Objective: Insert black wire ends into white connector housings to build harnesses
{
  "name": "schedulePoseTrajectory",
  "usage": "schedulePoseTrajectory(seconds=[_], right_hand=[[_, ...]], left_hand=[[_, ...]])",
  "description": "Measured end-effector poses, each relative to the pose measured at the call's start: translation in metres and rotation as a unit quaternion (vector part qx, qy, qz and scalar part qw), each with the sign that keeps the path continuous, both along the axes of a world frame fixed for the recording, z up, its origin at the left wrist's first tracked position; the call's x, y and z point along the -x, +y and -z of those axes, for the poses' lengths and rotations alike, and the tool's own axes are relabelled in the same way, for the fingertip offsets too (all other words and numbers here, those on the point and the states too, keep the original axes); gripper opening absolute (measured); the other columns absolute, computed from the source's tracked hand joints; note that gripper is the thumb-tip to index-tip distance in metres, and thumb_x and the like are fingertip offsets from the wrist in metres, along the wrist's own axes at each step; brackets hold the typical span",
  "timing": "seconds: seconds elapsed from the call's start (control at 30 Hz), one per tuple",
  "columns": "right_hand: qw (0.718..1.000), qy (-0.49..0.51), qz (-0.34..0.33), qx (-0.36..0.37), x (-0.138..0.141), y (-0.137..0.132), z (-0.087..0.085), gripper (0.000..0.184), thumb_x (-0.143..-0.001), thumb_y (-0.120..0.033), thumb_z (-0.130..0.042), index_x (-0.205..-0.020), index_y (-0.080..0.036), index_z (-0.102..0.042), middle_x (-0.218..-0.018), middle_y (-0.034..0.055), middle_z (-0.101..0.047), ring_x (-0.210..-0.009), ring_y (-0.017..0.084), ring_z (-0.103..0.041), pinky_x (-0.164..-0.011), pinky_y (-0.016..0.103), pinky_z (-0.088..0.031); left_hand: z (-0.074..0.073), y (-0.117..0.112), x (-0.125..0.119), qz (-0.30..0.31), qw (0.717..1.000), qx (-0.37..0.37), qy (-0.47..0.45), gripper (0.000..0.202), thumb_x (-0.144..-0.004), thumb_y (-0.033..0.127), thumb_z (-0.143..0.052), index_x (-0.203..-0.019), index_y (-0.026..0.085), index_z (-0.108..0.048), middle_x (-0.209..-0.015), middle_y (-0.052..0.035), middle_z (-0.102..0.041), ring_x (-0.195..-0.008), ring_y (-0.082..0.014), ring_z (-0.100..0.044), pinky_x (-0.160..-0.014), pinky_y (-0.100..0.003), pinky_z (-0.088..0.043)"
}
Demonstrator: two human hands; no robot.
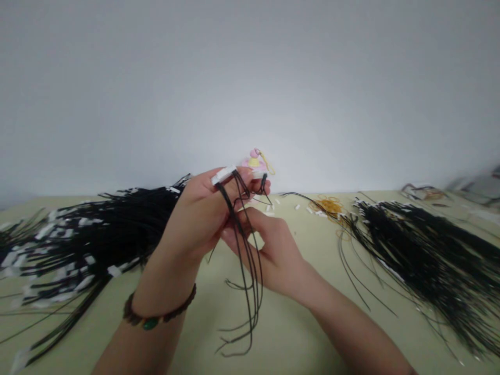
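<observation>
In the middle of the head view, my left hand (195, 219) is raised and closed around a wire harness. Its white plastic connector (224, 175) lies along the top of the hand, and thin black wires (253, 297) hang down from it with loose ends. A second white connector piece (259, 175) shows at the fingertips, with short black wires at its end. My right hand (275, 250) is just below, thumb and finger pinched together at the black wires under the left hand. The exact grip point is partly hidden by wires and fingers.
A large heap of black wire harnesses (117, 224) with white connectors covers the table's left side. Another spread of black wires (422, 255) lies at right. Yellow rubber bands (330, 207), small white pieces (297, 207) and a pink-and-yellow trinket (253, 160) sit near the wall.
</observation>
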State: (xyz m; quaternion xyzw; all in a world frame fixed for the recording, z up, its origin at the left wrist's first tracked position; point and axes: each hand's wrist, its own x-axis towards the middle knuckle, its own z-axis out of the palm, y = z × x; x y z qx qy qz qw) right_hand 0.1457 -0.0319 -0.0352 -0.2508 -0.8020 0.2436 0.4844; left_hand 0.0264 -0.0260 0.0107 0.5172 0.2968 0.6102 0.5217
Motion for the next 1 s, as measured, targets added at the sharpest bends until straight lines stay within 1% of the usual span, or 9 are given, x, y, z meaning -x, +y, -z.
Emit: schedulePoseTrajectory(seconds=[0.1, 0.2, 0.3, 0.4, 0.47, 0.57, 0.7, 0.83, 1.0], right_hand=[[0.999, 0.037, 0.012, -0.001, -0.001, 0.004, 0.000, 0.009, -0.088, -0.022, -0.055, -0.083, -0.015, -0.058, -0.074, 0.0002, -0.061, -0.064, 0.008, -0.054, -0.061, 0.018, -0.045], [0.998, 0.039, 0.020, -0.035, -0.005, 0.006, -0.002, 0.015, -0.091, -0.023, -0.051, -0.080, -0.016, -0.058, -0.072, -0.0002, -0.059, -0.064, 0.008, -0.053, -0.061, 0.018, -0.043], [0.997, 0.031, 0.025, -0.059, -0.008, 0.006, -0.004, 0.020, -0.092, -0.024, -0.051, -0.075, -0.016, -0.058, -0.065, -0.0020, -0.056, -0.060, 0.007, -0.048, -0.058, 0.018, -0.040], [0.997, 0.028, 0.039, -0.065, -0.011, 0.004, -0.007, 0.022, -0.091, -0.024, -0.052, -0.072, -0.016, -0.059, -0.062, -0.0023, -0.055, -0.059, 0.007, -0.048, -0.058, 0.019, -0.039], [0.996, 0.024, 0.047, -0.068, -0.013, 0.003, -0.008, 0.022, -0.091, -0.023, -0.052, -0.072, -0.016, -0.060, -0.063, -0.0017, -0.056, -0.060, 0.007, -0.050, -0.059, 0.020, -0.040], [0.996, 0.025, 0.053, -0.072, -0.014, 0.003, -0.009, 0.020, -0.089, -0.021, -0.053, -0.072, -0.016, -0.063, -0.065, -0.0005, -0.060, -0.062, 0.008, -0.052, -0.061, 0.021, -0.042], [0.994, 0.036, 0.061, -0.081, -0.013, 0.005, -0.009, 0.015, -0.086, -0.020, -0.056, -0.075, -0.017, -0.065, -0.066, -0.0006, -0.064, -0.060, 0.008, -0.053, -0.060, 0.021, -0.044], [0.994, 0.029, 0.073, -0.080, -0.016, 0.005, -0.011, 0.017, -0.087, -0.019, -0.055, -0.073, -0.016, -0.064, -0.062, -0.0017, -0.061, -0.058, 0.007, -0.052, -0.058, 0.020, -0.043], [0.993, 0.026, 0.084, -0.076, -0.020, 0.004, -0.014, 0.017, -0.088, -0.021, -0.055, -0.075, -0.016, -0.064, -0.065, -0.0012, -0.062, -0.061, 0.007, -0.054, -0.058, 0.019, -0.043]], left_hand=[[0.003, 0.002, 0.000, 0.015, 1.000, -0.024, 0.005, 0.016, -0.079, 0.035, -0.069, -0.074, 0.020, -0.070, -0.083, -0.0059, -0.071, -0.077, -0.0212, -0.066, -0.067, -0.031, -0.052], [0.006, 0.005, 0.001, 0.029, 0.998, -0.060, 0.002, 0.021, -0.087, 0.030, -0.061, -0.076, 0.015, -0.068, -0.081, -0.0055, -0.069, -0.076, -0.0155, -0.064, -0.073, -0.027, -0.051], [0.005, 0.006, 0.001, 0.034, 0.997, -0.067, -0.008, 0.017, -0.086, 0.026, -0.062, -0.078, 0.013, -0.068, -0.080, -0.0050, -0.068, -0.077, -0.0127, -0.063, -0.075, -0.023, -0.050], [0.003, 0.006, 0.003, 0.026, 0.997, -0.065, -0.017, 0.013, -0.081, 0.023, -0.066, -0.073, 0.014, -0.067, -0.074, -0.0037, -0.067, -0.073, -0.0131, -0.063, -0.068, -0.021, -0.050], [0.001, 0.005, 0.003, 0.017, 0.998, -0.060, -0.012, 0.012, -0.080, 0.023, -0.066, -0.071, 0.015, -0.067, -0.071, -0.0033, -0.066, -0.069, -0.0139, -0.063, -0.063, -0.022, -0.050], [0.000, 0.005, 0.003, -0.002, 0.999, -0.045, -0.010, 0.008, -0.077, 0.022, -0.068, -0.070, 0.018, -0.068, -0.073, -0.0032, -0.067, -0.068, -0.0151, -0.062, -0.062, -0.023, -0.051], [0.001, 0.004, 0.002, -0.003, 0.999, -0.043, 0.018, 0.012, -0.078, 0.027, -0.067, -0.070, 0.018, -0.070, -0.075, -0.0045, -0.068, -0.068, -0.0159, -0.061, -0.065, -0.026, -0.050], [0.002, 0.004, 0.002, -0.009, 0.998, -0.051, 0.035, 0.012, -0.079, 0.033, -0.066, -0.072, 0.026, -0.073, -0.078, -0.0044, -0.069, -0.072, -0.0195, -0.061, -0.071, -0.032, -0.050], [0.000, 0.004, 0.004, 0.013, 0.999, -0.041, 0.020, 0.010, -0.078, 0.029, -0.067, -0.071, 0.025, -0.072, -0.077, -0.0032, -0.067, -0.073, -0.0196, -0.061, -0.077, -0.036, -0.051]])
